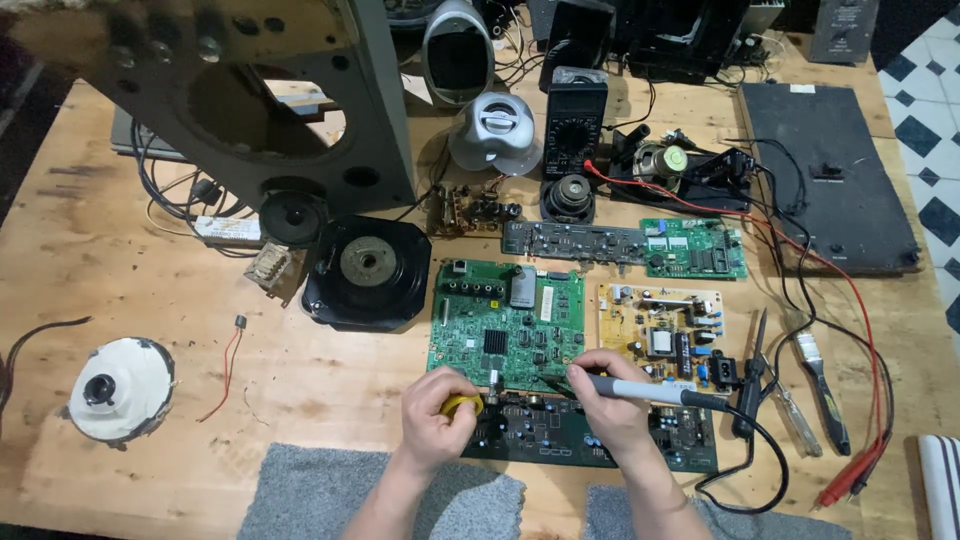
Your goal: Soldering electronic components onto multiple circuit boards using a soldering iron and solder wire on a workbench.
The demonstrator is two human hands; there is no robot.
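Head view showed my right hand [610, 395] gripping the soldering iron [640, 390] and my left hand [440, 410] closed on a yellow tool [463, 404] above the dark circuit board [560, 432], thin, stiff and fragile, best held by its edges.

wooden table [120, 290], circuit boards [505, 325], speakers [365, 272]

Green circuit board [506, 328], yellow power board [660, 333], red probe leads [850, 478]
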